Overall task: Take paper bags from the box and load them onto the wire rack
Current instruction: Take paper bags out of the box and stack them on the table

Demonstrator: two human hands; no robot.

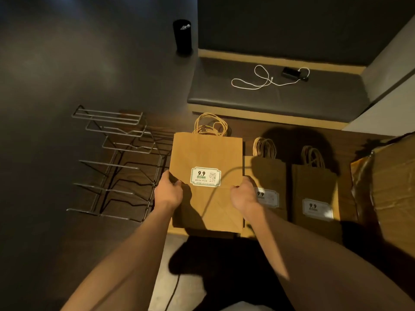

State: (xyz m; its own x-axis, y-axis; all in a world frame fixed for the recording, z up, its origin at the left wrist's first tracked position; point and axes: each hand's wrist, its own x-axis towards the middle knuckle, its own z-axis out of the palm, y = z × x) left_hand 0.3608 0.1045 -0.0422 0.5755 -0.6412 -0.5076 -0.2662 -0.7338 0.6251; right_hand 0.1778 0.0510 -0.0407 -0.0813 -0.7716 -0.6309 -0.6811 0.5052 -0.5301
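Note:
A flat stack of brown paper bags (206, 158) with twine handles and a white "9.9" label lies in the middle. My left hand (168, 191) grips its left edge and my right hand (243, 195) grips its right edge. Two more stacks of the same bags lie to the right, one (272, 173) partly under my right hand, the other (314, 194) beside it. The wire rack (119, 162) lies on the floor to the left with nothing on its tiers. The cardboard box (390, 182) shows at the right edge.
A padded bench (280, 95) stands behind the bags, with a white cable (258, 83) and a small black device (292, 72) on it. A black cylindrical bin (182, 37) stands on the dark floor at the back.

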